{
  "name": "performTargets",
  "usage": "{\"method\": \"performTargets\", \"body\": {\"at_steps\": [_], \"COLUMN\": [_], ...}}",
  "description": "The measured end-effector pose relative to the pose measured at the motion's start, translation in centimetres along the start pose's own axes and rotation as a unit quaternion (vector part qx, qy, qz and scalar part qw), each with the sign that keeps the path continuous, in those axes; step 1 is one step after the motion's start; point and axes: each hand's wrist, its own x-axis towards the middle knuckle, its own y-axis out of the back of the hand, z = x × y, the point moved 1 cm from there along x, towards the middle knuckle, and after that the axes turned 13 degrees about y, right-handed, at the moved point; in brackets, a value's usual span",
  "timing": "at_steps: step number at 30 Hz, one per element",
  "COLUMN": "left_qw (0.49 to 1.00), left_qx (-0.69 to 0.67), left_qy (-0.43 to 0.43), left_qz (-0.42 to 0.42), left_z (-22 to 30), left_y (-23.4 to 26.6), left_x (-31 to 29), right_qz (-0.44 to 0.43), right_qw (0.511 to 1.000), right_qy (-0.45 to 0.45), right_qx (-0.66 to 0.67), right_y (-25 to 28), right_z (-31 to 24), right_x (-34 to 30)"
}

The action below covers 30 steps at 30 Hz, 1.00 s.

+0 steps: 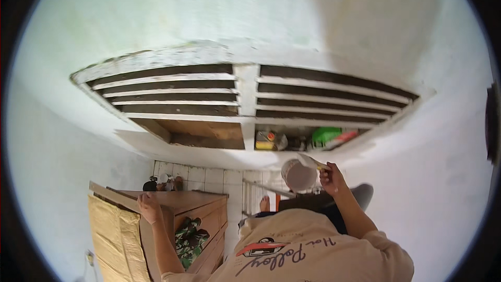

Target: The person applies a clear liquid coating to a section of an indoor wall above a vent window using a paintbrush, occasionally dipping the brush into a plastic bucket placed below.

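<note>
**Flat tool in my right hand, above a round bucket**

From the head view, I look down into a narrow room. The wall (209,5) in front of me is pale, with uneven stains and one big soft shadow. The floor (213,176) is of white square tiles with dark joints.

In this wall sits one white frame (247,91), its upper edge rough and chipped. It has two halves, and in each I count four dark gaps between slats. Under them are two open recesses: the left one shows brown board, the right one keeps a green thing (326,136), a red one (344,137) beside it and a yellow one (264,143).

My right hand (332,179) grips the handle of one pale flat tool (310,162), which lies over the rim of one whitish bucket (288,174). My left hand (150,208) is beside the brown cabinet (201,201); its fingers look curled, but I cannot tell if it is closed, or if it touches the wood.

A wrinkled tan sheet (112,235) and one camouflage cloth (191,243) are near my left arm. Below are metal bars (250,198) and one bare foot (264,203).
</note>
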Motion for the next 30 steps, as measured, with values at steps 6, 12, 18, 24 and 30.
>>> {"method": "performTargets", "body": {"at_steps": [6, 12, 18, 24, 30], "left_qw": [1.0, 0.998, 0.997, 0.996, 0.995], "left_qx": [0.003, -0.038, -0.048, -0.058, -0.059], "left_qy": [0.022, -0.016, 0.007, -0.006, -0.007], "left_qz": [-0.011, 0.043, 0.059, 0.067, 0.079], "left_z": [1.2, 1.3, 1.6, 2.1, 2.0], "left_y": [0.0, -0.2, -0.1, 0.4, 0.1], "left_x": [-0.1, -0.4, -0.5, -0.4, -0.4], "right_qz": [-0.196, -0.392, -0.412, -0.45, -0.433], "right_qw": [0.95, 0.774, 0.568, 0.414, 0.26], "right_qy": [0.197, 0.409, 0.619, 0.673, 0.764], "right_qx": [-0.143, -0.283, -0.354, -0.415, -0.402], "right_y": [-18.0, -36.6, -49.8, -56.3, -61.5], "right_z": [-5.2, -9.9, -11.0, -10.5, -12.7], "right_x": [-8.8, -17.8, -24.1, -27.0, -32.0]}}
